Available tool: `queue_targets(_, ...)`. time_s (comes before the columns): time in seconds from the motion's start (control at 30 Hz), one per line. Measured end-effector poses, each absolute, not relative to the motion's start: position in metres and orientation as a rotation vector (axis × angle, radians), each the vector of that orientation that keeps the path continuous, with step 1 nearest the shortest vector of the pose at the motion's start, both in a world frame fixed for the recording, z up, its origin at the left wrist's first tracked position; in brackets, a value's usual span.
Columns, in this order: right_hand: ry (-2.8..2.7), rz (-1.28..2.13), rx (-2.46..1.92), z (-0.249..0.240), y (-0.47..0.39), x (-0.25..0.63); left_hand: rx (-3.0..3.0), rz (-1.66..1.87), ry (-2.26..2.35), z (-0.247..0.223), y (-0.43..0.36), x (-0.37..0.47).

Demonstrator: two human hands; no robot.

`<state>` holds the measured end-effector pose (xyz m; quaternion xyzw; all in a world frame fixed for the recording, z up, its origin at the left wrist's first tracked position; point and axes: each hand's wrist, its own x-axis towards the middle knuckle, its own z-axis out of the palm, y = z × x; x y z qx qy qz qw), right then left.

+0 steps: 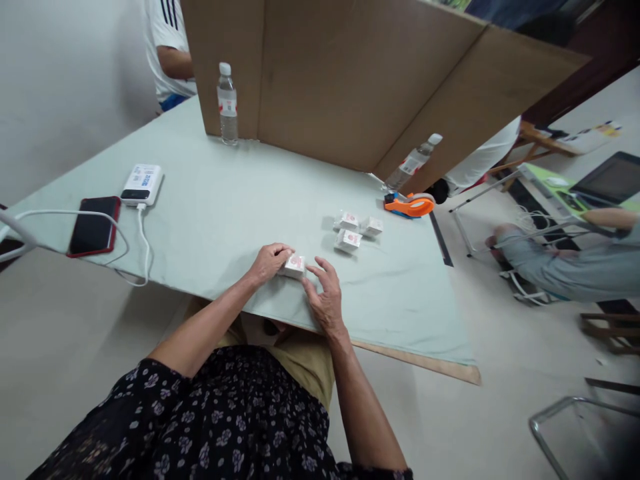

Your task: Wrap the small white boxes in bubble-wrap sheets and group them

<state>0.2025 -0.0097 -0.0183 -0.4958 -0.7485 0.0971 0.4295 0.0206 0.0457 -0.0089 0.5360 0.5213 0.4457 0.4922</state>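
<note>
A small white box (295, 265) with red print sits on the pale green tabletop close to its front edge. My left hand (270, 264) grips the box's left end, with fingers and thumb bent together around it. To the right of the box, my right hand (326, 297) is open, its thumb and fingers spread and curved towards the box. Whether a right fingertip touches the box, I cannot tell. Farther right lie three similar boxes: one at the back (349, 220), one at the right (372, 227) and one in front (349, 241), apparently in clear wrapping.
An orange and blue tape dispenser (411, 205) lies at the right. Two water bottles, one upright (228, 107) and one leaning in view (413, 162), stand before a cardboard screen (320, 80). A phone (95, 225) and a cabled power bank (143, 185) lie left. Other people sit nearby.
</note>
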Motion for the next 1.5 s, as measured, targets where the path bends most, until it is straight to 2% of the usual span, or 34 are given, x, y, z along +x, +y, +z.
queue_targets(0.23,-1.751,0.263,-1.31,-0.019,-0.02,0.213,1.409,1.054,1.316,-0.006,0.042,0.006)
queue_targets(0.5,-2.0,0.234,-1.356,-0.016,-0.001,0.194,1.865,0.834,1.164,0.0,0.035,-0.005)
queue_targets(0.87,-2.18,0.063,-1.405,-0.017,0.0,0.185,1.936,0.84,1.131,-0.018,0.043,0.0)
queue_targets(1.17,-1.696,0.037,-1.502,-0.039,-0.035,0.231,1.854,0.805,1.133,-0.007,0.044,-0.006)
queue_targets(1.5,-1.549,0.045,-1.574,-0.048,-0.056,0.251,1.752,0.904,1.204,0.003,0.079,0.026)
